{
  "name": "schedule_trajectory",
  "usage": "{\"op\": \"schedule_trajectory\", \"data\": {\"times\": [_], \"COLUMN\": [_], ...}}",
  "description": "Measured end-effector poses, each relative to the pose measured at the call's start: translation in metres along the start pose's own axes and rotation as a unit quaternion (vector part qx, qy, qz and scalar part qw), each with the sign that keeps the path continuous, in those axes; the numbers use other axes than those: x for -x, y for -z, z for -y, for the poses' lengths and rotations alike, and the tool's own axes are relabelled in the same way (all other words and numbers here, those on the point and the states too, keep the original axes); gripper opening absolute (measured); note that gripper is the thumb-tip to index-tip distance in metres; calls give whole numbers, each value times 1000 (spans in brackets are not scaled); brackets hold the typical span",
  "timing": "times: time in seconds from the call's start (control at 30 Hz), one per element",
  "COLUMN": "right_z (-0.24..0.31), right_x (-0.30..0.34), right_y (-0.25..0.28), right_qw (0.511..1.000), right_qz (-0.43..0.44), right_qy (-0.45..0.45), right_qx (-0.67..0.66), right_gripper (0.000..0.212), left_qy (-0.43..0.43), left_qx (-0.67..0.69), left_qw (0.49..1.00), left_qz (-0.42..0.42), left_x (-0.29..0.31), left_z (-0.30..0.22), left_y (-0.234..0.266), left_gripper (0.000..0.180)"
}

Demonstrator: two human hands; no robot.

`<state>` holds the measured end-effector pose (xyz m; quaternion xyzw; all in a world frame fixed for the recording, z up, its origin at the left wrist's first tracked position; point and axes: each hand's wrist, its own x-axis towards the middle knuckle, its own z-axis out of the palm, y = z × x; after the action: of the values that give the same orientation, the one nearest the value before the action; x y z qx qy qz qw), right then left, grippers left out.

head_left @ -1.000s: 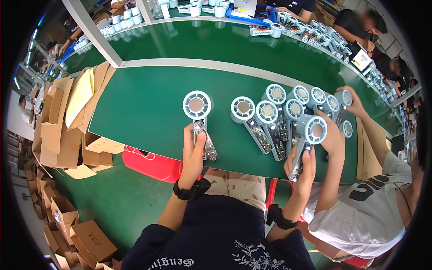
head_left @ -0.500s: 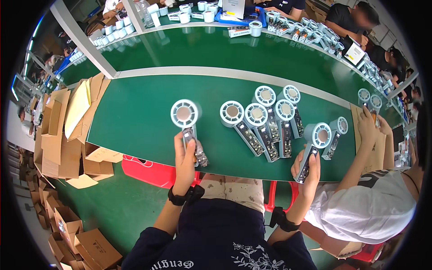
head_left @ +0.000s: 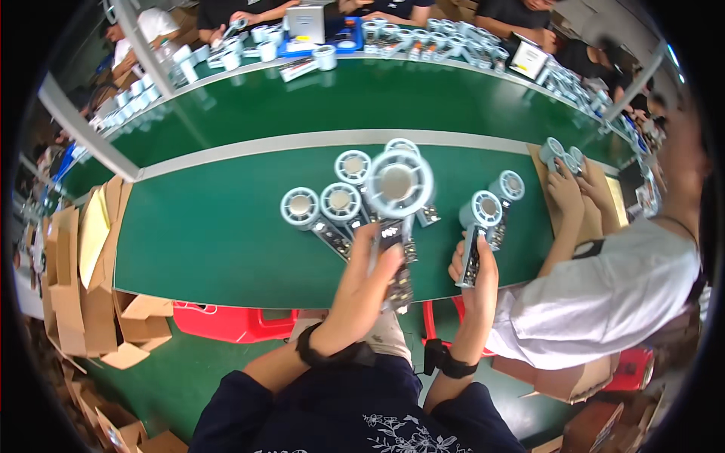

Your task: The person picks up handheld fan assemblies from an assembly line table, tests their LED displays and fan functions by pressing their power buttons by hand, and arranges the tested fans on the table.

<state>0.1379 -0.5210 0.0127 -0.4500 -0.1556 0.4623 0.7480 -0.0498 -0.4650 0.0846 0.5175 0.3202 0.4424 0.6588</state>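
Note:
My left hand (head_left: 365,281) is closed round the handle of a light-blue handheld fan (head_left: 399,184), its round ringed head up and the circuit board in its handle exposed. This fan is raised over the table and hides part of a cluster of similar fans (head_left: 339,201) behind it. Farther right, my right hand (head_left: 480,273) grips another handheld fan (head_left: 484,209) by its handle, thumb along the circuit board. Just behind that one lies a single fan (head_left: 511,186) on the green table (head_left: 204,226).
A co-worker (head_left: 604,294) at right handles two fans (head_left: 553,149) above cardboard. Open cardboard boxes (head_left: 68,279) stand left of the table. A pale rail (head_left: 287,142) crosses behind; beyond it are many fans (head_left: 430,44), a blue tray (head_left: 351,38) and more people. Red stools (head_left: 226,321) sit below the front edge.
My left hand has carried its fan rightward, from the left of the cluster to in front of it. My right hand still grips its fan. The whole view has shifted.

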Motion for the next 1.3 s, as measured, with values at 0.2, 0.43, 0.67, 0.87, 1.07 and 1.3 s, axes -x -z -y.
{"op": "schedule_trajectory", "data": {"times": [0.2, 0.43, 0.67, 0.87, 1.07, 1.3], "right_z": [10, 15, 15, 1, 4, 10], "right_x": [-23, -34, -63, -48, -52, -46], "right_y": [34, 29, 22, 19, 37, 11], "right_qw": [998, 993, 947, 908, 803, 805], "right_qz": [0, 17, 40, -72, -88, -144], "right_qy": [-31, 4, 60, 140, 183, 101], "right_qx": [-51, 113, 313, 389, 561, 567], "right_gripper": [31, 28, 34, 34, 25, 16], "left_qy": [187, 131, -195, -69, -101, -106], "left_qx": [103, 101, -388, -573, -738, -801], "left_qw": [971, 978, 850, 814, 664, 589], "left_qz": [107, 131, 298, 70, -64, -31], "left_x": [-49, -85, -44, -212, -374, -472], "left_z": [65, 94, -56, -84, -86, -37], "left_y": [-73, -82, 34, 201, 304, 318], "left_gripper": [39, 41, 29, 21, 40, 76]}}
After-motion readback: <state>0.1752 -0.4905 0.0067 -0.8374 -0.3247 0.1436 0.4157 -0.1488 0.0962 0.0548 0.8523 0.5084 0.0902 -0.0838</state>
